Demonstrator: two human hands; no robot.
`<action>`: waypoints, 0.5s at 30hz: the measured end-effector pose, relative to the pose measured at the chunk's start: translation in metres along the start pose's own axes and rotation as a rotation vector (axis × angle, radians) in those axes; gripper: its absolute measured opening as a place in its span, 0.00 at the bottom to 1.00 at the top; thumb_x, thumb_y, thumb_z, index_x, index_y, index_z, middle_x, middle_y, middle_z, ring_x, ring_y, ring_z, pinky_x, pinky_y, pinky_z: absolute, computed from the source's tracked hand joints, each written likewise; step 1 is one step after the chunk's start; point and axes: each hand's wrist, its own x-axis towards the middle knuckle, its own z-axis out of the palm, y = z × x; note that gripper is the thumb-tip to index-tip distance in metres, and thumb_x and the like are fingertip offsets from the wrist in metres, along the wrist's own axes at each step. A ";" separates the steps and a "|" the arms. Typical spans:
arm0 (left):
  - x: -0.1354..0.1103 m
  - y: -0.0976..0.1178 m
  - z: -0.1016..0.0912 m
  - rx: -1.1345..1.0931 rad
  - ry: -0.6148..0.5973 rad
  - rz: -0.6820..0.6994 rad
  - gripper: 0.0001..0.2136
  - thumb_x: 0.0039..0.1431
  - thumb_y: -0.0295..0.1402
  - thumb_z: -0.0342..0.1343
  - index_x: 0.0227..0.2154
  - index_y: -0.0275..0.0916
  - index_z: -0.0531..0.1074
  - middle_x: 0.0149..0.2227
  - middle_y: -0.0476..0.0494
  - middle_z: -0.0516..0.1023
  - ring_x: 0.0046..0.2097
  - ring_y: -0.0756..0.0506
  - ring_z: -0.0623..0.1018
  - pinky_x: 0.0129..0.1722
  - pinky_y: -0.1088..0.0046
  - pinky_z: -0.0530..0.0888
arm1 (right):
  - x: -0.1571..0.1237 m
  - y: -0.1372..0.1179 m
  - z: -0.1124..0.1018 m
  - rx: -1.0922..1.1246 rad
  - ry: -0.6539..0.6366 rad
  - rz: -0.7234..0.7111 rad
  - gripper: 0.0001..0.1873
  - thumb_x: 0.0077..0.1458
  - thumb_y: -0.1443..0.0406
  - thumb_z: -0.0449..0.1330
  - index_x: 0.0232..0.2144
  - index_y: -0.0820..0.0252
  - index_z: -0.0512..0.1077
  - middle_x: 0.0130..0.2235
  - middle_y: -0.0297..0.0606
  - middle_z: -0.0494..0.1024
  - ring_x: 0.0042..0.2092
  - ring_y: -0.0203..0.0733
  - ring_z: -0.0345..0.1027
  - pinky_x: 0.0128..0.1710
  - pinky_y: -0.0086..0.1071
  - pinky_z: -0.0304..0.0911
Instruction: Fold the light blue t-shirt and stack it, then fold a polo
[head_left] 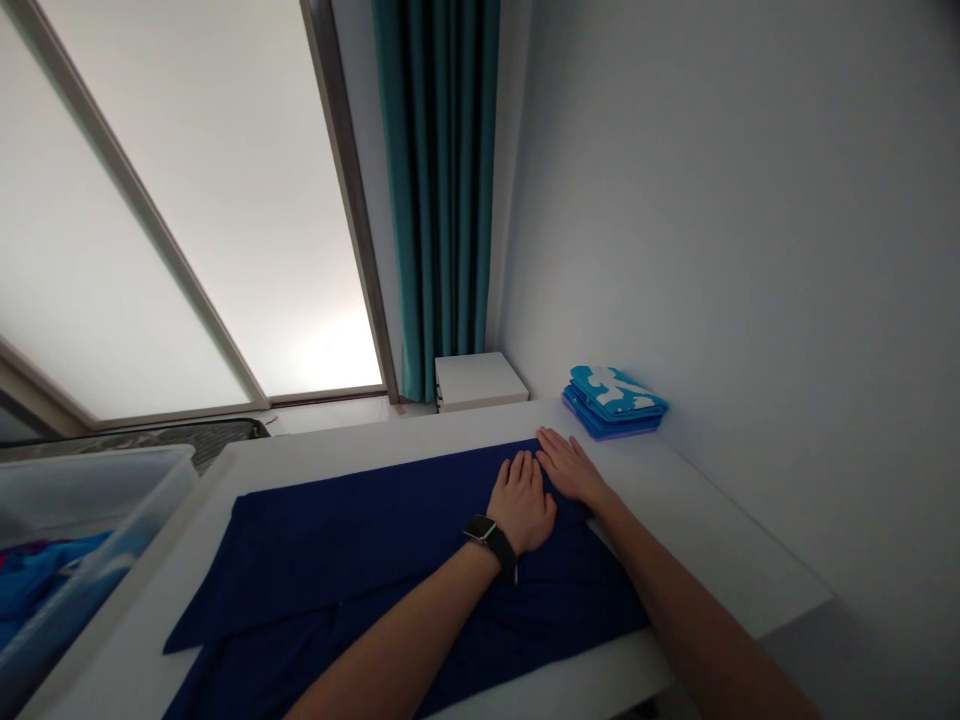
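White table [712, 520] under navy cloth [390, 530]: left hand [523, 503] and right hand [571, 468] lie flat, fingers released; pressing could drag the cloth askew.

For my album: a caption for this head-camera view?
Left hand and right hand press navy fabric on a white table beside folded blue cloths.

place: home room | signs: teal curtain [437, 190], frosted glass panel [217, 210], white cabinet [480, 380]
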 end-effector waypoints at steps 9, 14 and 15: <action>-0.004 -0.009 -0.008 -0.003 -0.005 -0.026 0.29 0.67 0.44 0.37 0.63 0.29 0.57 0.66 0.34 0.58 0.67 0.40 0.54 0.65 0.56 0.52 | 0.000 -0.003 -0.004 -0.022 -0.034 0.016 0.30 0.65 0.58 0.37 0.66 0.60 0.50 0.68 0.41 0.50 0.69 0.42 0.41 0.66 0.49 0.39; -0.009 -0.031 -0.014 0.036 -0.020 -0.066 0.25 0.67 0.40 0.37 0.62 0.34 0.60 0.65 0.37 0.60 0.67 0.41 0.56 0.65 0.54 0.54 | 0.000 -0.003 -0.003 -0.013 -0.027 0.022 0.30 0.66 0.56 0.37 0.66 0.59 0.51 0.68 0.41 0.50 0.68 0.42 0.41 0.66 0.48 0.38; -0.011 -0.034 -0.014 0.036 -0.022 -0.062 0.25 0.67 0.39 0.37 0.62 0.35 0.59 0.65 0.38 0.60 0.67 0.42 0.56 0.65 0.55 0.54 | 0.000 -0.003 -0.002 -0.009 -0.026 0.026 0.30 0.66 0.56 0.37 0.66 0.59 0.51 0.68 0.41 0.50 0.68 0.42 0.41 0.66 0.48 0.38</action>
